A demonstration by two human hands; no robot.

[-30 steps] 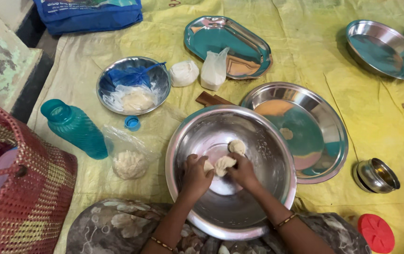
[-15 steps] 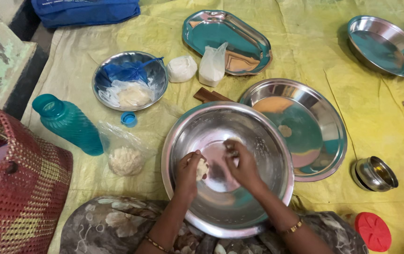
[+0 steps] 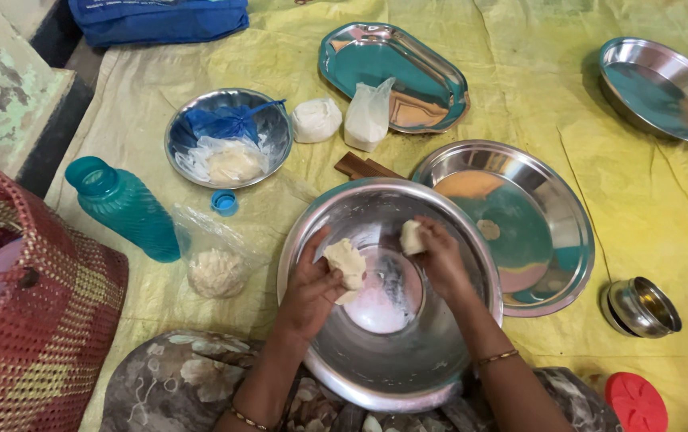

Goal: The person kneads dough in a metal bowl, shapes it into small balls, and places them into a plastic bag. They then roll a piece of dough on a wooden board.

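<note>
Head view: dough split between two hands over a steel bowl

Head camera looking down, we start at the far left with a red woven basket [image 3: 32, 320], then a teal plastic bottle [image 3: 124, 208] lying open beside its blue cap [image 3: 224, 202]. Behind them a small steel bowl [image 3: 180, 132] holds flour and a blue bag, and a clear bag of dough [image 3: 216, 272] lies on the yellow sheet [image 3: 656, 216].

At centre sits the large steel bowl [image 3: 392, 372]. Over it our left hand [image 3: 309, 292] grips the bigger dough lump [image 3: 346, 266], fingers curled round it. Our right hand [image 3: 440, 258] pinches a smaller dough piece [image 3: 412, 237] in its fingertips; the two pieces look separate, though we cannot be sure at this angle.

Further right a wide steel plate [image 3: 556, 240] touches the bowl, then a small steel pot [image 3: 640, 306] and a red lid [image 3: 636, 400].
</note>
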